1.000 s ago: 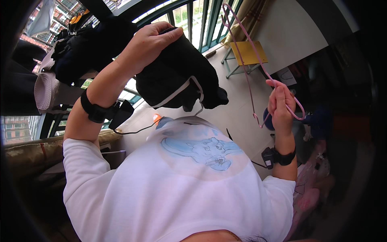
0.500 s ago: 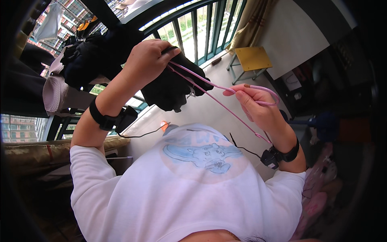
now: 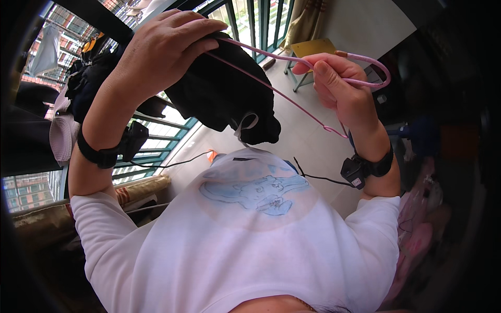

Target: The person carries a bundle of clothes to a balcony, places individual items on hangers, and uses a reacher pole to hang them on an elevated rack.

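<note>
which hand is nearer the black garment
Left. The left hand pinches the black garment at its top; the right hand is off to its right, apart from it, holding the pink hanger.

Pale floor (image 3: 297,133), yellow-topped stool (image 3: 311,48) with greenish legs near a tan curtain (image 3: 307,20) and dark green barred railing (image 3: 265,23). Daylight through the bars, reddish building (image 3: 31,194) outside at left. White flat surface (image 3: 365,26) upper right, can't tell if wall; far right in deep shadow.
</note>
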### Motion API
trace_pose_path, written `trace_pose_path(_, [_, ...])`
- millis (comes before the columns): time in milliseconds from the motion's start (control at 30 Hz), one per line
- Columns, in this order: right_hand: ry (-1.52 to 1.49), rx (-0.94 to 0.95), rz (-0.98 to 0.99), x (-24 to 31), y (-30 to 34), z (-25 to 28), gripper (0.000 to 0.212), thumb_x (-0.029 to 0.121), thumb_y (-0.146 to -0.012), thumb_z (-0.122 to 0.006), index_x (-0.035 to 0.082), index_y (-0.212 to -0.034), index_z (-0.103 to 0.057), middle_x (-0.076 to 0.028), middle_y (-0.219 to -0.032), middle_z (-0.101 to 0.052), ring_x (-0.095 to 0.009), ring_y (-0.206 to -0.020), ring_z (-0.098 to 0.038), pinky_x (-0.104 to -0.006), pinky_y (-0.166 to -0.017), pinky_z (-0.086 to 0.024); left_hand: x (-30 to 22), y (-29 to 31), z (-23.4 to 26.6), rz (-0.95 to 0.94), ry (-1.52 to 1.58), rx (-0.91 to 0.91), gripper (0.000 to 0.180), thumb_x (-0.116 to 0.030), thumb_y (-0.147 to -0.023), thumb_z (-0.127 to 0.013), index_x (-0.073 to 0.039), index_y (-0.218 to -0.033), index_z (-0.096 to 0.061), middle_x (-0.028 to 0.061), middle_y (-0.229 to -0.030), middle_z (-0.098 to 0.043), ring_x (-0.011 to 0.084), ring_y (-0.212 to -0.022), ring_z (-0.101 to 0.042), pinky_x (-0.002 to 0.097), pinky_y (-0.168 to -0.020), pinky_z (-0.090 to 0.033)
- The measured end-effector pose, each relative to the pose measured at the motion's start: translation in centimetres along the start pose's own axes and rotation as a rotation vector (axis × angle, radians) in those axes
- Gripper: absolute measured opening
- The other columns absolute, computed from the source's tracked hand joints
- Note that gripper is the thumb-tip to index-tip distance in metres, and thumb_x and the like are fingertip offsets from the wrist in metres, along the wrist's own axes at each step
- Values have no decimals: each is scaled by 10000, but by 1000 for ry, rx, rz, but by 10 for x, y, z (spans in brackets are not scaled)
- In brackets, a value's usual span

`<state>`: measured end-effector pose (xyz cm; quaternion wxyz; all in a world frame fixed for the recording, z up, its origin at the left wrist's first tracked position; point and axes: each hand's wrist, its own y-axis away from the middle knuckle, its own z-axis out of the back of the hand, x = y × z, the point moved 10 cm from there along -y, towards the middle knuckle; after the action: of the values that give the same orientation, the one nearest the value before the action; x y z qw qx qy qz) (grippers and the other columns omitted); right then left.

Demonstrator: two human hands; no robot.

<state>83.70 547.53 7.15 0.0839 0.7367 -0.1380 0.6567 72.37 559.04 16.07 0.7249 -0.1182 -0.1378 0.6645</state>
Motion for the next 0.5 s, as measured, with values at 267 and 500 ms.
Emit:
trace_pose_path(267, [486, -217, 233, 16, -12, 57, 386, 322, -846, -607, 2, -1057, -561, -48, -794, -535, -99, -635, -472, -238, -571, -402, -3, -11, -22, -79, -34, 50, 184, -121, -797, -623, -55, -968, -607, 75, -700, -555, 234, -626, -555, 324, -529, -438])
trace_pose_path(500, [850, -224, 436, 19, 66, 11, 324, 201, -765, -702, 27, -974, -526, -114, -809, -523, -235, -701, -538, -276, -615, -457, 14, -11, 9, 29, -81, -132, 174, -127, -783, -644, -57, -942, -635, 89, -753, -622, 249, -636, -599, 313, -564, -477])
